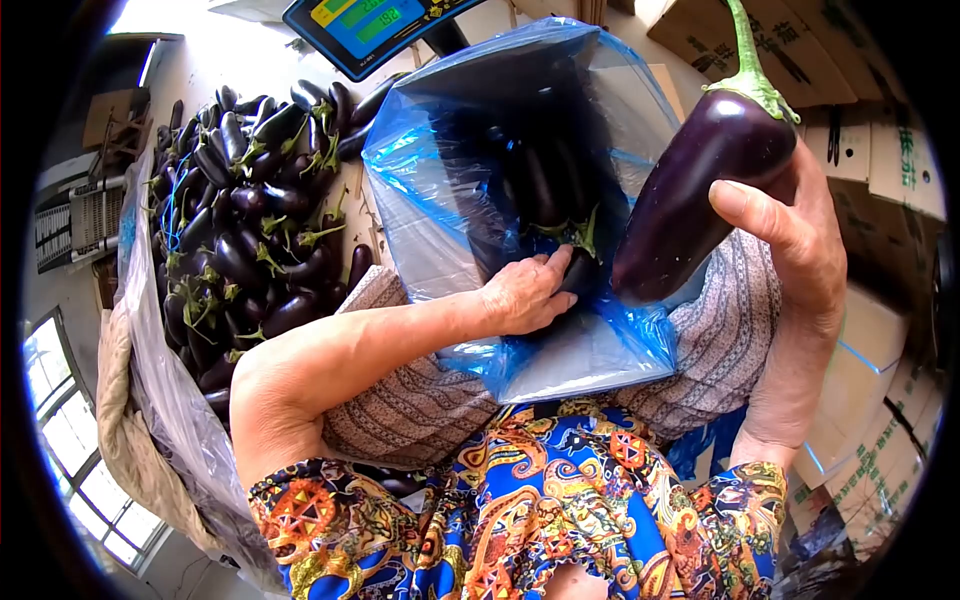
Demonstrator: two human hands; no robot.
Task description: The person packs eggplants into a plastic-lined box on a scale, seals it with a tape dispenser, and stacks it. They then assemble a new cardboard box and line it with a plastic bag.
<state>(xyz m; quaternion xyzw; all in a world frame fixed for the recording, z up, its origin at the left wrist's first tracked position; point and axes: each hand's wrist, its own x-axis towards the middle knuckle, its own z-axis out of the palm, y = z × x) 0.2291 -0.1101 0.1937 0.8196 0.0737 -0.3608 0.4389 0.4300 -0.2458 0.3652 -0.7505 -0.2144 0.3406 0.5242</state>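
My right hand [790,225] grips a large, glossy dark purple eggplant [690,180] by its upper part, holding it up at the right of the lined box. Its green cap and long stem point upward, and the thumb lies across its side. My left hand [530,290] is down inside the box, its fingers bent round an eggplant [580,272] near the front end. More eggplants [548,185] lie deeper in the box, partly lost in shadow. A blue plastic liner [420,200] covers the box walls and spills over the rim.
A big heap of eggplants [250,220] lies at the left, beside a clear plastic sheet [170,400]. A digital scale display [375,25] stands behind the box. Printed cardboard boxes [860,430] are stacked at the right. The lined box sits between my knees.
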